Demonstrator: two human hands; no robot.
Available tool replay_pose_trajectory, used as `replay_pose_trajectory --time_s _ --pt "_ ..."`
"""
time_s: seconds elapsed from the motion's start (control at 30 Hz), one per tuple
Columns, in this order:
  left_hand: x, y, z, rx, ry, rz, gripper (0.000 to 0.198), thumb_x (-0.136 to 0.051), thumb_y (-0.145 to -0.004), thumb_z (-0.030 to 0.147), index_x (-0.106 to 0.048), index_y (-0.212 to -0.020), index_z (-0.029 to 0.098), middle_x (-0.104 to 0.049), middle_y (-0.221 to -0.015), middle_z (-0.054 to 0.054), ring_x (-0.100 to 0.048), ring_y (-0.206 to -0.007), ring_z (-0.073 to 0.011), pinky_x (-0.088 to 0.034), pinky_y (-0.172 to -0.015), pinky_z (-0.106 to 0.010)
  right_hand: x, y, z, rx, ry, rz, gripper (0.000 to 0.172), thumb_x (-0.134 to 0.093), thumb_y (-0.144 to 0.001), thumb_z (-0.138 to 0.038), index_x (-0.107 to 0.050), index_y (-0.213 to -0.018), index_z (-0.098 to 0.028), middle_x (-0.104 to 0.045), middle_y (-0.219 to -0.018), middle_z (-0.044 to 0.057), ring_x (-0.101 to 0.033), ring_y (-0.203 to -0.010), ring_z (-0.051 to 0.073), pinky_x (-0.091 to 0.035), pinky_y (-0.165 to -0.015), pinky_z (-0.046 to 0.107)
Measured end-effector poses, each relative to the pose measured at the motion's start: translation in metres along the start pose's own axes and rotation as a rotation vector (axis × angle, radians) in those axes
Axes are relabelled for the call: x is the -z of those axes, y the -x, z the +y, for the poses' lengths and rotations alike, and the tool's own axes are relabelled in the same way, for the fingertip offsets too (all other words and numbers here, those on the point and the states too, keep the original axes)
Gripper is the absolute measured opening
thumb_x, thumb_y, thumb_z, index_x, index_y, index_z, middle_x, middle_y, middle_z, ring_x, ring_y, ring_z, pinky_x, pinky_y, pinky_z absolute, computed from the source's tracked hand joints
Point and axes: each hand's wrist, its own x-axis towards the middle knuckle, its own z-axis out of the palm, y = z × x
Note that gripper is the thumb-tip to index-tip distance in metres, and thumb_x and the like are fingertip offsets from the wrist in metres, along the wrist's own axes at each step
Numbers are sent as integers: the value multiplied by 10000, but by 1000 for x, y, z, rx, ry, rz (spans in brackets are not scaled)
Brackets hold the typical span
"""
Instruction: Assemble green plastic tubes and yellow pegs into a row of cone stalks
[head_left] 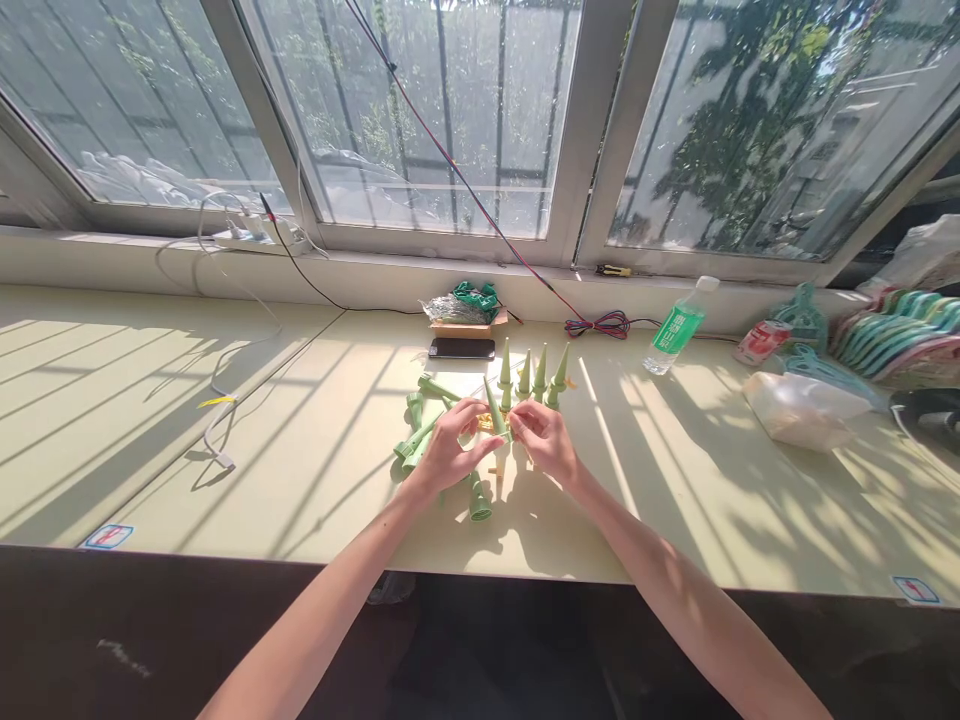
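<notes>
Between thumb and fingers, my left hand holds a pale green plastic cone-shaped spike, its tip pointing up and away. My right hand is closed in a pinch beside the spike's lower end; whatever its fingertips hold is too small to make out. Several similar green spikes stand upright just beyond my hands. Loose green pieces with flared ends lie to the left, partly under my left hand, and one flared piece lies nearer me. Small yellow-orange parts show behind my fingers.
A phone lies before a small box of plastic wrap. To the right are a water bottle, a red can, a plastic bag and stacked hangers. A coiled cable and a white cable rest on the table.
</notes>
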Motion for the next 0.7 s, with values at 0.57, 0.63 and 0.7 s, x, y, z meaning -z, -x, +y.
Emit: replay_pose_trajectory --time_s 0.57,0.63,0.7 --pt "-5 -3 6 140 -13 116 438 -479 -997 495 -662 -760 176 -624 -735 -35 -546 -664 -163 -453 -661 -304 -2 2 1 68 58 107 225 -573 -955 -408 -594 -854 -209 -594 -703 -1 -580 -646 153 -467 -620 277" --pt "-4 -3 7 194 12 99 617 -363 -1022 545 -641 -611 178 -624 -643 -43 -578 -670 -179 -465 -705 -321 -2 3 0 109 92 92 238 -551 -970 -421 -598 -867 -212 -601 -721 6 -587 -670 158 -479 -642 284" --pt "-4 -3 7 227 11 39 720 -285 -1026 584 -656 -555 185 -628 -598 -47 -599 -678 -190 -475 -753 -334 -2 4 -1 143 117 70 253 -527 -983 -429 -603 -871 -215 -610 -733 10 -595 -683 160 -489 -660 288"
